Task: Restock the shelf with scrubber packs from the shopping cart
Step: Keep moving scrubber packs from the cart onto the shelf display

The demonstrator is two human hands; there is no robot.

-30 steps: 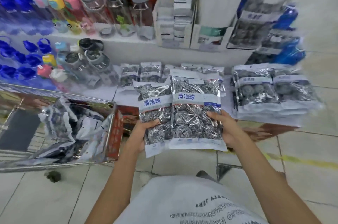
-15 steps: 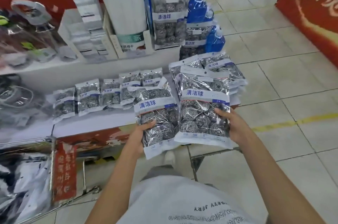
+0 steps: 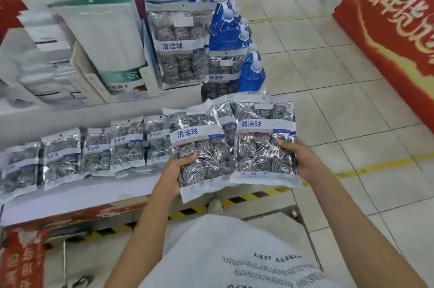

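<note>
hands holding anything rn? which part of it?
Yes. Left hand grips one scrubber pack at its lower left edge; right hand grips a second pack at its right edge.

— What stands at the back, upper left of the frame?
— White boxes [image 3: 50, 69], with a tall white pack [image 3: 105, 36], green-topped, beside them.
— And upper centre?
— Blue pouches [image 3: 225, 31] with white caps, in a row.
— The right edge?
— A red banner [image 3: 389, 29] with pale lettering, over the tiled floor [image 3: 340, 104]. A yellow line [image 3: 375, 165] crosses the tiles.
</note>
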